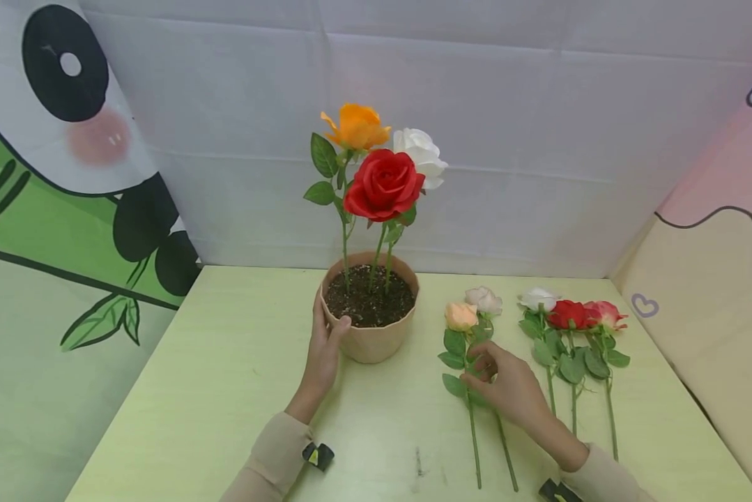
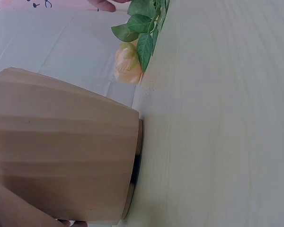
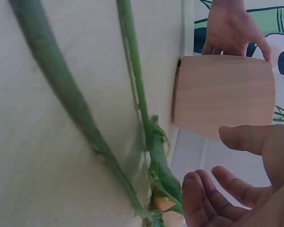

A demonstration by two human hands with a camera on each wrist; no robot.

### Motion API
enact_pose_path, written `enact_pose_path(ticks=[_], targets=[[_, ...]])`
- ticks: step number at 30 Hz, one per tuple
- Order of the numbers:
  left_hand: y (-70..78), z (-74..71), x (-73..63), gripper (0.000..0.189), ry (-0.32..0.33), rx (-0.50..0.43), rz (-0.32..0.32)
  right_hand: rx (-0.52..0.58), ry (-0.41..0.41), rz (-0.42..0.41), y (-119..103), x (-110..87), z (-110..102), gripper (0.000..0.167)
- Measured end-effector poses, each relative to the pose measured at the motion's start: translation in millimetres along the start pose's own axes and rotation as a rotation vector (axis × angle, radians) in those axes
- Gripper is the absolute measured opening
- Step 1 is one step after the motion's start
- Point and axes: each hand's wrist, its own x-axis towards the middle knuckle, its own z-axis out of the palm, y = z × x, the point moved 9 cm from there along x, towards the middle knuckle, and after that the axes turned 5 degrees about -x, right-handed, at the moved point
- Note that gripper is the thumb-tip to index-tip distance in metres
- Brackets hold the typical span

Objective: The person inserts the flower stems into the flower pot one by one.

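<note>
A brown flower pot [image 1: 376, 343] of dark soil stands on the table with an orange rose [image 1: 358, 127], a red rose [image 1: 385, 185] and a white rose [image 1: 421, 155] upright in it. My left hand [image 1: 323, 348] grips the pot's left side, thumb at the rim; its fingers [image 3: 217, 49] show along the wall in the right wrist view. Over the leaves of a lying peach rose [image 1: 461, 316] is my right hand [image 1: 507, 383], fingers bent. In the right wrist view its thumb [image 3: 241, 138] stands apart from the fingers, with nothing between them. A pale pinkish rose [image 1: 485, 301] lies alongside the peach one.
Farther right on the table [image 1: 225, 390] lie a white rose [image 1: 539, 299], a red rose [image 1: 569, 315] and a pink-red rose [image 1: 606, 315], stems toward me. A pale cloth backdrop [image 1: 507, 139] rises behind the table, with printed panels at both sides.
</note>
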Motion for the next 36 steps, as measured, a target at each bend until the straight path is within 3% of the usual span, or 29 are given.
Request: enact_pose_path(ticks=[3, 8, 9, 11, 15, 18, 22, 25, 28, 30, 32, 36], targets=[[11.7, 3.6, -3.5, 0.087, 0.004, 0.012, 0.012, -0.013, -0.041, 0.033, 6, -3.1, 8, 0.035], [57.7, 18.2, -17.8, 0.091, -0.011, 0.018, 0.062, -0.041, -0.066, 0.048, 12, -5.8, 21, 0.039], [61.4, 19.2, -19.1, 0.091, -0.01, 0.022, 0.064, -0.047, -0.069, 0.047, 13, -6.1, 23, 0.039], [57.3, 18.5, -17.7, 0.09, -0.01, 0.01, 0.056, -0.066, -0.072, 0.051, 15, -6.6, 27, 0.04], [20.9, 6.9, -5.7, 0.087, 0.005, 0.019, 0.012, -0.091, -0.085, 0.07, 19, -8.1, 33, 0.041], [6.0, 2.6, -1.0, 0.087, 0.006, 0.003, 0.004, -0.1, -0.092, 0.065, 19, -8.4, 36, 0.043], [6.5, 2.0, -1.0, 0.088, 0.013, 0.003, 0.02, -0.101, -0.088, 0.035, 16, -8.2, 35, 0.042], [26.1, 7.9, -6.9, 0.091, 0.002, 0.0, 0.063, -0.095, -0.084, 0.011, 13, -8.1, 34, 0.039], [29.9, 9.0, -8.1, 0.092, 0.004, -0.005, 0.077, -0.091, -0.079, -0.009, 13, -8.0, 33, 0.038], [27.4, 8.8, -7.3, 0.091, 0.004, -0.012, 0.059, -0.089, -0.078, -0.019, 13, -8.2, 32, 0.039], [11.8, 4.2, -2.5, 0.089, 0.017, -0.01, 0.032, -0.081, -0.076, -0.022, 14, -8.6, 32, 0.04], [6.9, 3.1, -1.1, 0.087, 0.009, -0.021, 0.029, -0.052, -0.073, -0.01, 17, -10.2, 31, 0.045]])
